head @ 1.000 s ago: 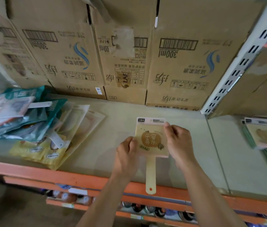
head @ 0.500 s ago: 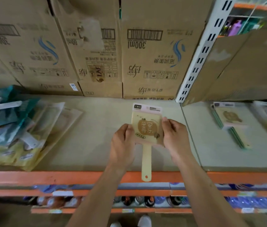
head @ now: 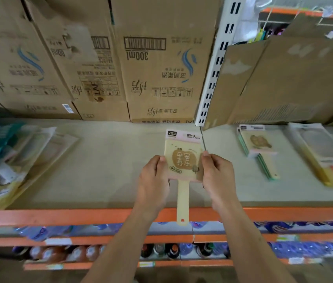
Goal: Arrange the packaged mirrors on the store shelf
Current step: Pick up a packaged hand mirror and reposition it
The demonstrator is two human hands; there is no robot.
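Yellow mirror (head: 183, 158): centre of frame, over the shelf (head: 104, 164), handle (head: 182, 201) toward me.
Left hand (head: 153, 180): my fingers curl on its left edge.
Right hand (head: 217, 176): pinches the right edge.
Handling: light and stiff, I judge; likely fragile glass, slick wrap.
Grip: both side edges, never the thin handle.

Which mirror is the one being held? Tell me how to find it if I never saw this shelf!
Find the white slotted post between the cardboard boxes. Just below its foot, a yellow packaged handheld mirror is held over the beige shelf. Unlike the stacked mirrors to its right, the left hand and right hand pinch its sides, and its handle pokes past the orange shelf edge.
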